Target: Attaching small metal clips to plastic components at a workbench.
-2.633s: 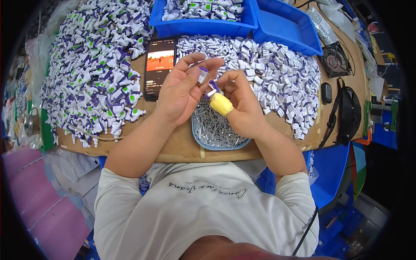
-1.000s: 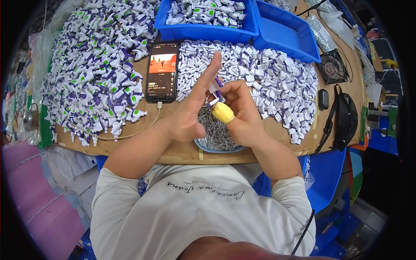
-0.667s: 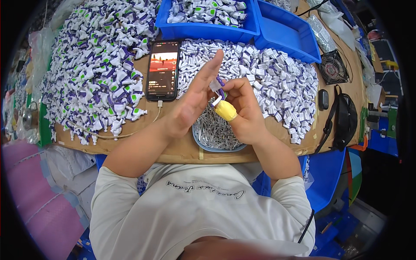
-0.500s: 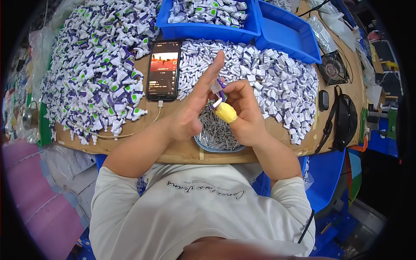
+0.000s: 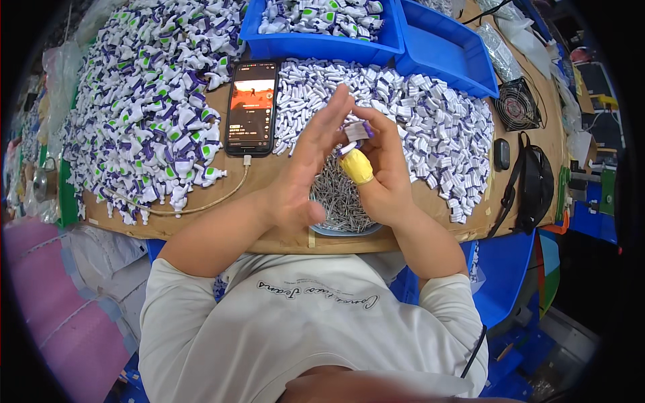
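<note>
Above a pale blue bowl (image 5: 336, 232) of small metal screws or pins (image 5: 339, 195), my two hands face each other. My right hand (image 5: 386, 168), its thumb wrapped in yellow tape (image 5: 357, 166), pinches a small white-and-purple plastic part (image 5: 357, 131). A second short white piece shows just above the thumb tip; whether it is joined to the part I cannot tell. On the other side, my left hand (image 5: 306, 168) is open, fingers stretched upward and palm turned to the part. Its fingertips come close to the part, but contact is unclear.
Behind my hands spreads a pile of small white-and-purple pieces (image 5: 437, 127). White, purple and green toy figure bodies (image 5: 148, 107) heap at left. A phone (image 5: 252, 111) with a cable, blue bins (image 5: 322, 48), a small fan (image 5: 517, 105) and a black pouch (image 5: 536, 185) surround them.
The white-and-purple part has turned in my right fingers, now showing a broad white ribbed face. My left hand has shifted slightly right, its fingers nearer the right hand.
</note>
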`<state>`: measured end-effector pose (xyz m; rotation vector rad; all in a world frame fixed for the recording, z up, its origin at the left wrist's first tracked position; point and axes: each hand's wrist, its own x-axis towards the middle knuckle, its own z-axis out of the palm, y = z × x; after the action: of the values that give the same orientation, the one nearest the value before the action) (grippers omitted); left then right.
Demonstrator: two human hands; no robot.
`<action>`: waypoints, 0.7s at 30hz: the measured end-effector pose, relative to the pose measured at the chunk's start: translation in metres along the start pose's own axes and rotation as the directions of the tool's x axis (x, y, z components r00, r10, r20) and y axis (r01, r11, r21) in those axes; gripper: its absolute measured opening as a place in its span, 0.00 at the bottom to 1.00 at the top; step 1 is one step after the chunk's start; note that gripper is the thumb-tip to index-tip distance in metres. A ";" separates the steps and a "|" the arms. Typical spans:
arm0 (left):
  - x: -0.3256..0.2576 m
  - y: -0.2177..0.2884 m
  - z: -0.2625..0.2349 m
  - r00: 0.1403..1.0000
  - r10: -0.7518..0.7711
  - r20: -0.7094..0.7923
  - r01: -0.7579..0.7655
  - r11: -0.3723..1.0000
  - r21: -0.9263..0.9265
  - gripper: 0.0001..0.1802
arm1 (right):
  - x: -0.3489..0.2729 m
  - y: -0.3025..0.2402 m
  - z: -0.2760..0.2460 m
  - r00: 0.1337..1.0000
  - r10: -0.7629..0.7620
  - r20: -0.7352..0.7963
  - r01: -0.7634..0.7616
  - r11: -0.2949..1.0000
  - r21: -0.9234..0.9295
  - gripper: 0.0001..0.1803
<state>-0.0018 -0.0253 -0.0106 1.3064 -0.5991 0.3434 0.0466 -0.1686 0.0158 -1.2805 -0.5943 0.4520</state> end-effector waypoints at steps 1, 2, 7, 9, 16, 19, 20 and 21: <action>0.002 0.003 0.001 0.990 -0.086 -0.116 0.081 0.995 -0.050 0.56 | 0.000 -0.001 -0.001 1.000 -0.026 -0.009 0.024 0.992 -0.127 0.25; 0.003 0.005 0.002 0.959 -0.175 -0.224 0.154 0.982 -0.111 0.51 | 0.001 0.000 -0.005 1.000 -0.026 -0.011 0.025 0.992 -0.128 0.25; -0.001 0.002 -0.009 0.883 -0.386 -0.267 0.331 0.915 -0.229 0.23 | 0.006 -0.006 -0.010 0.970 -0.197 0.140 0.241 0.754 -0.611 0.21; 0.000 0.003 -0.015 0.878 -0.450 -0.166 0.433 0.892 -0.130 0.15 | 0.006 -0.007 -0.010 0.968 -0.203 0.146 0.249 0.734 -0.631 0.21; 0.012 0.015 -0.024 0.927 -0.350 -0.138 0.362 0.929 0.073 0.13 | -0.001 -0.004 -0.007 0.994 -0.014 -0.104 -0.001 0.990 -0.143 0.23; 0.007 0.018 -0.032 0.908 -0.420 0.000 0.417 0.902 0.114 0.16 | -0.002 -0.010 -0.014 0.999 -0.040 0.035 0.044 0.992 -0.121 0.27; 0.007 0.018 -0.030 0.907 -0.422 0.002 0.419 0.901 0.114 0.16 | -0.002 -0.009 -0.017 0.999 -0.040 0.033 0.043 0.992 -0.119 0.27; 0.007 0.019 -0.028 0.892 -0.452 0.000 0.452 0.890 0.059 0.17 | -0.002 -0.007 -0.019 0.995 -0.065 0.071 0.073 0.991 -0.113 0.28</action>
<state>-0.0011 0.0059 0.0049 1.4596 -0.2803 -0.0352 0.0576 -0.1858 0.0186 -1.3547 -0.7283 0.4096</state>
